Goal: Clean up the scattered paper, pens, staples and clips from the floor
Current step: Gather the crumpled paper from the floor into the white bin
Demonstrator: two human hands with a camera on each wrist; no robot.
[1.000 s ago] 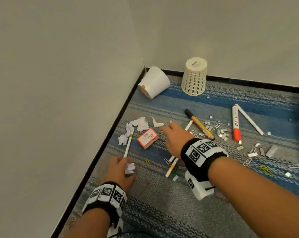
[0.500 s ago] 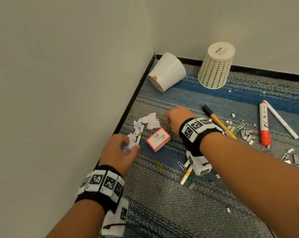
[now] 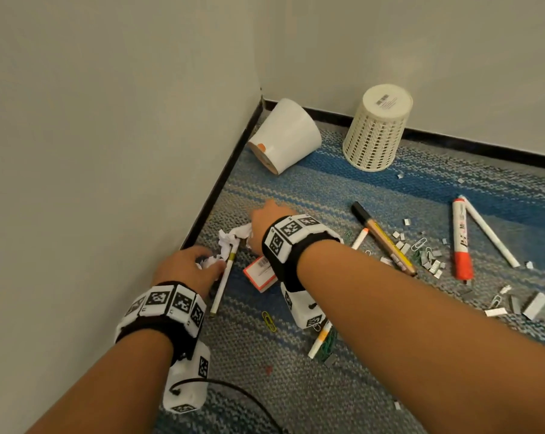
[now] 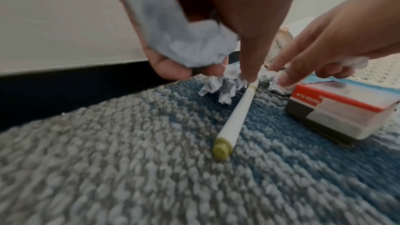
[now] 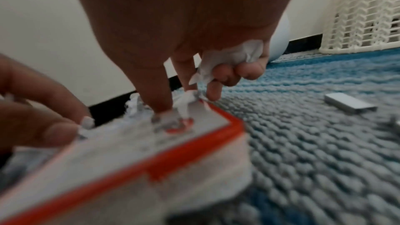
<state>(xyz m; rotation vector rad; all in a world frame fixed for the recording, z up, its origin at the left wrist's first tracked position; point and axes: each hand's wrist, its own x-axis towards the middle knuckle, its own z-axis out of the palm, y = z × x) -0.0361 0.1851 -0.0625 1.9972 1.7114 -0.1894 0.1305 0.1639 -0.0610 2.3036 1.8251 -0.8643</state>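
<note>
By the wall on the carpet, your left hand (image 3: 188, 267) now clutches crumpled paper (image 4: 186, 47), while your right hand (image 3: 269, 221), newly arrived and holding a scrap, pinches the remaining scraps (image 3: 233, 239), advancing paper cleanup.

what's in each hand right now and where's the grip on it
Left hand: a crumpled paper wad bunched against the palm. Right hand: a paper scrap under the curled outer fingers.

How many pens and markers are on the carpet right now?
6: white pen by left hand, black-capped marker, small pen beside it, red marker, long white pen, one under right forearm.
</note>
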